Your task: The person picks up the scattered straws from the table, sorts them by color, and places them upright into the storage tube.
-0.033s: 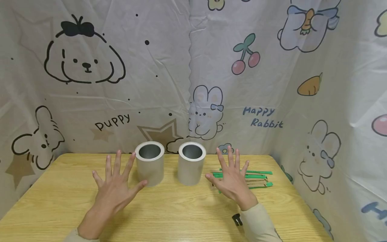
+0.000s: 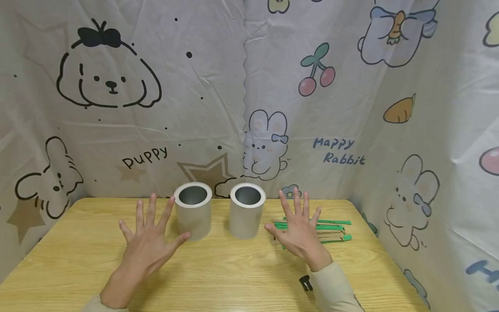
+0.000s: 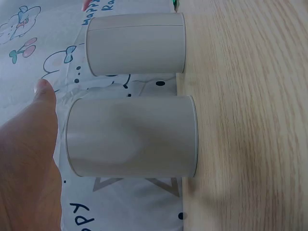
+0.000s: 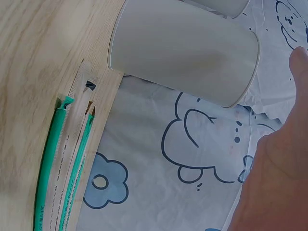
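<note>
Both hands are held up with fingers spread, holding nothing. The left hand (image 2: 147, 245) is in front and to the left of a light grey open-topped cylinder (image 2: 194, 223); its thumb overlaps that cylinder in the head view, while the left wrist view shows a gap. A second, similar cylinder (image 2: 245, 221) stands upright to the right. The right hand (image 2: 300, 232) partly covers several slim green and clear packets (image 2: 331, 227), also seen as green-edged packets (image 4: 53, 154) in the right wrist view.
A small black object (image 2: 306, 284) lies beside the right sleeve on the wooden table (image 2: 218, 277). Behind and on both sides hangs a pale cloth (image 2: 218, 99) printed with cartoon animals, fruit and words.
</note>
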`<move>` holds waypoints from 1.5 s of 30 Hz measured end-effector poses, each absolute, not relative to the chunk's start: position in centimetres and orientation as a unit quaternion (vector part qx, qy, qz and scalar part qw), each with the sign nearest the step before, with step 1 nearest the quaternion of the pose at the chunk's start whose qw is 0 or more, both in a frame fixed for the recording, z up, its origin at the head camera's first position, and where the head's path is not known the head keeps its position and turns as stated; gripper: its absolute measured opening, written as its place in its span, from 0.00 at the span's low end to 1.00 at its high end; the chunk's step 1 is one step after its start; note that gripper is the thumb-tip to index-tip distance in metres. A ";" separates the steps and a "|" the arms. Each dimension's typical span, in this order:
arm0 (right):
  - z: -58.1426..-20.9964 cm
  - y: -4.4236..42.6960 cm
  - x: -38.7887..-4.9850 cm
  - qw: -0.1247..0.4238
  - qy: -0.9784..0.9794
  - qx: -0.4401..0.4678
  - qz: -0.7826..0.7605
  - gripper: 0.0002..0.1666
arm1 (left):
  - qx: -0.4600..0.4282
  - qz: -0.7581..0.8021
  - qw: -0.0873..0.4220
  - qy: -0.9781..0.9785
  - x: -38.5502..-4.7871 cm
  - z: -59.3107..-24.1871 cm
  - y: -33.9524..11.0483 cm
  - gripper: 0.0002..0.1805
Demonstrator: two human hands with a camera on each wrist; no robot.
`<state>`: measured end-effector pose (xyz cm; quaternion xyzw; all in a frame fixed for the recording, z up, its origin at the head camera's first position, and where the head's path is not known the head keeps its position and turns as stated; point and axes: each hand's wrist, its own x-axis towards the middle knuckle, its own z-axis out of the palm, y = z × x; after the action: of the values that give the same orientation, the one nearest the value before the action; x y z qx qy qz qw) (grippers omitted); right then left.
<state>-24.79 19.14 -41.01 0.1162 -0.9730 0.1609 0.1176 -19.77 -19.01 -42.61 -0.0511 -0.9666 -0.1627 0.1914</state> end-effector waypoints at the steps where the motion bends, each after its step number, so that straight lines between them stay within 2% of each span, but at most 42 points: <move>1: -41.0 19.2 -24.7 0.117 -0.973 0.115 0.160 0.59 | -0.051 -0.162 0.191 -0.967 -19.7 -42.6 -19.0 0.55; 11: -40.4 20.0 -24.9 0.103 -0.971 0.117 0.182 0.56 | -0.062 -0.205 0.170 -0.962 -20.5 -42.7 -19.4 0.58; 20: -40.6 23.1 -26.2 0.076 -0.962 0.131 0.229 0.51 | -0.093 -0.376 0.114 -0.915 -23.9 -44.0 -20.4 0.71; 26: -41.2 25.3 -27.4 0.060 -0.960 0.144 0.231 0.48 | -0.089 -0.496 0.042 -0.862 -26.5 -44.9 -20.8 0.75; 31: -41.3 27.2 -28.7 0.032 -0.959 0.145 0.243 0.41 | -0.110 -0.554 -0.008 -0.825 -27.8 -45.4 -20.8 0.75; 40: -43.3 30.5 -31.6 -0.068 -0.938 0.126 0.315 0.33 | -0.138 -0.606 0.015 -0.784 -28.7 -46.3 -19.2 0.66; 45: -44.2 31.4 -32.7 -0.090 -0.928 0.099 0.349 0.28 | -0.122 -0.609 0.019 -0.783 -28.9 -46.6 -18.7 0.60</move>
<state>-32.74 31.36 -44.25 0.0993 -0.9277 0.3485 -0.0902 -28.89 -18.74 -46.61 -0.1224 -0.7832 -0.6093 0.0190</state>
